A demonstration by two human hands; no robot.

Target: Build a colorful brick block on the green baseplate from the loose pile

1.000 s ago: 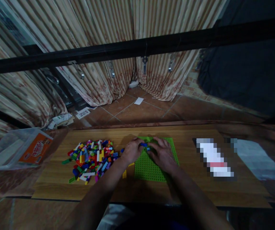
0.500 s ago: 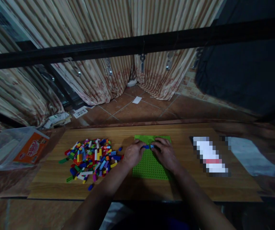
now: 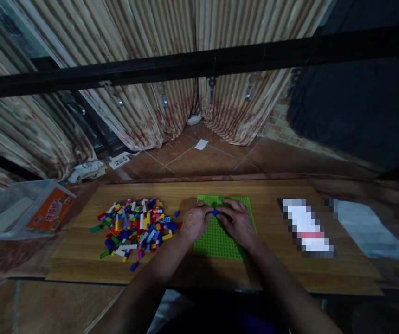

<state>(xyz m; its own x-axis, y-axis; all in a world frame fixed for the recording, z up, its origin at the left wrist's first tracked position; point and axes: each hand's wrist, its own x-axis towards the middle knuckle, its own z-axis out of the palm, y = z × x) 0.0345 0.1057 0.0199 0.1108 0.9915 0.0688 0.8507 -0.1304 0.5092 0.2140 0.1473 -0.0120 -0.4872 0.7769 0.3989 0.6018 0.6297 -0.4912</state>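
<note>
Both hands meet over the upper half of a green studded baseplate point(image 3: 216, 241). Between their fingertips is a small blue building brick point(image 3: 215, 212). My left hand point(image 3: 196, 221) pinches it from the left. From the other side, the closed fingers of my right hand point(image 3: 236, 221) press against it too. Whether it is one brick or two joined is too small to tell. To the left of my left hand lies a heap of mixed coloured bricks point(image 3: 137, 227).
The wooden table point(image 3: 91, 269) carries everything. Right of the baseplate lies a blurred-out device point(image 3: 307, 227), with a pale plastic sheet point(image 3: 366, 227) beyond it. At the far left stands a clear plastic box point(image 3: 15, 208) with an orange label. A dark bar point(image 3: 171, 65) crosses behind the table, before striped curtains.
My fingertips have come closer together. The blue and lighter blue pieces, seen apart earlier, now show as one blue shape between them. The whole view has shifted slightly.
</note>
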